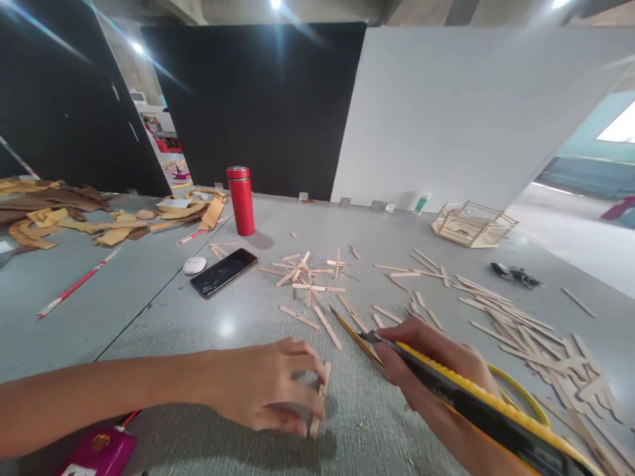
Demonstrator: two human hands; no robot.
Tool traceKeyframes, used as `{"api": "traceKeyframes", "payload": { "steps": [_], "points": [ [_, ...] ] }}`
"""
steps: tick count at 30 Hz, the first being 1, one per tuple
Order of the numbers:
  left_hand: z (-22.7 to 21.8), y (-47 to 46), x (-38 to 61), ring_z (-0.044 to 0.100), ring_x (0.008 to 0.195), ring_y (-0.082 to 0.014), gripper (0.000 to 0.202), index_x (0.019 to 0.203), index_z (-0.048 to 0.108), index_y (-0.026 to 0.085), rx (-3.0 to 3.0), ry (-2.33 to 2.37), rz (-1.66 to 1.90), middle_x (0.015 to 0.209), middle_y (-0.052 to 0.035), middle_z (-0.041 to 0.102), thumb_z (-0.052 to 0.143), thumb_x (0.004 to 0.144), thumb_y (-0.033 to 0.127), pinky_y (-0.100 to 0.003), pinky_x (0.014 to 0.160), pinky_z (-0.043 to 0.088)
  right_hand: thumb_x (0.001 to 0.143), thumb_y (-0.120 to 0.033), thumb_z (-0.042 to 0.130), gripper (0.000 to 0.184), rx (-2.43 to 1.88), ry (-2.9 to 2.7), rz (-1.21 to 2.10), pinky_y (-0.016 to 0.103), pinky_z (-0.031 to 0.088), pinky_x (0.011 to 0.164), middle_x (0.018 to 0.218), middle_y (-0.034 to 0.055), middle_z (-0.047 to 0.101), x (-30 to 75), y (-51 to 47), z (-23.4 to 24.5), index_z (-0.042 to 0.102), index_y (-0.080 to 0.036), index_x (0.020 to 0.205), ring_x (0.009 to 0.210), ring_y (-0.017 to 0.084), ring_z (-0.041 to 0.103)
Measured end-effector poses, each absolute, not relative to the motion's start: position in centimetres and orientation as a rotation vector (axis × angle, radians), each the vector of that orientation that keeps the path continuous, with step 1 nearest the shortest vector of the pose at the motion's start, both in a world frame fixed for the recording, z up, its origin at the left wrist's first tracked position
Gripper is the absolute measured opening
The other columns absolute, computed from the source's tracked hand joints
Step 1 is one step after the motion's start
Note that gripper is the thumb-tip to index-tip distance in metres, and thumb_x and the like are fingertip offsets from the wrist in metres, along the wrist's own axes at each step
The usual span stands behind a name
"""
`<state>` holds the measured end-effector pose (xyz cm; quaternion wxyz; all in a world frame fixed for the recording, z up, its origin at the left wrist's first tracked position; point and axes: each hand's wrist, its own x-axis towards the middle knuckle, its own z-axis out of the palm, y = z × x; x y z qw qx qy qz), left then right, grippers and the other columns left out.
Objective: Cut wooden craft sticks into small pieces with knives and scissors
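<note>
My left hand (278,387) reaches in from the left, its fingers curled around a short wooden craft stick (315,426) low over the table. In my right hand (426,363) is a yellow and black utility knife (461,396), its nose pointing forward and left. A pointed yellowish-brown strip (354,338) shows at the knife's nose; I cannot tell whether it is the blade or a separate piece. Ahead of both hands lie loose craft sticks (327,327) and a small pile of crossed sticks (302,274). Behind my right hand a yellow loop (520,390) is partly hidden.
More craft sticks (536,337) are heaped at right, near a small stick frame (473,225). A red flask (241,201), a phone (224,272) and a white case (194,265) stand at left-centre. Cardboard scraps (64,211) lie far left; a purple box (102,449) sits near my left forearm.
</note>
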<state>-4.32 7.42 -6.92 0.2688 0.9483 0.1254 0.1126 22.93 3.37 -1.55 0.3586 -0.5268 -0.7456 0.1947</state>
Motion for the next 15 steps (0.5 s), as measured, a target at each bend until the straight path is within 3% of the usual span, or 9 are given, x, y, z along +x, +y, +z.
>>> {"api": "traceKeyframes", "payload": {
  "steps": [4,8,12,15],
  "points": [
    [-7.9,7.1,-5.9,0.039,0.150,-0.0346,0.041,0.144,0.060,0.031,2.763,0.283,0.224,0.160,-0.0099,0.047,0.051,0.106,0.045,-0.058,0.124,0.028,0.100,-0.052,0.059,0.032,-1.462,-1.938,0.741,0.025,0.042,0.050,0.065,-0.0028,0.058,22.9,4.2,-3.6,0.062,-0.024,0.086,0.057,0.013,0.051],
    [-9.4,7.5,-6.2,0.035,0.151,-0.0401,0.056,0.151,0.053,0.037,2.780,0.431,0.295,0.161,-0.0129,0.041,0.055,0.100,0.061,-0.069,0.123,0.020,0.103,-0.057,0.053,0.036,-1.391,-1.734,1.298,0.025,0.042,0.048,0.066,-0.0024,0.062,21.5,5.0,-4.9,0.057,-0.022,0.093,0.050,0.011,0.052],
    [-10.1,7.8,-6.2,0.030,0.153,-0.0413,0.069,0.156,0.048,0.036,2.736,0.454,0.331,0.159,-0.0159,0.039,0.057,0.095,0.068,-0.068,0.125,0.017,0.101,-0.059,0.057,0.038,-1.453,-1.680,1.460,0.024,0.042,0.045,0.062,-0.0046,0.059,19.9,5.9,-6.7,0.053,-0.023,0.088,0.047,0.011,0.052],
    [-10.2,7.9,-6.1,0.026,0.155,-0.0399,0.071,0.157,0.046,0.034,2.712,0.448,0.320,0.161,-0.0169,0.036,0.056,0.096,0.068,-0.065,0.126,0.016,0.101,-0.053,0.057,0.035,-1.489,-1.815,1.254,0.026,0.042,0.049,0.056,-0.0069,0.052,19.3,6.7,-8.1,0.052,-0.024,0.083,0.048,0.012,0.049]
  ]
}}
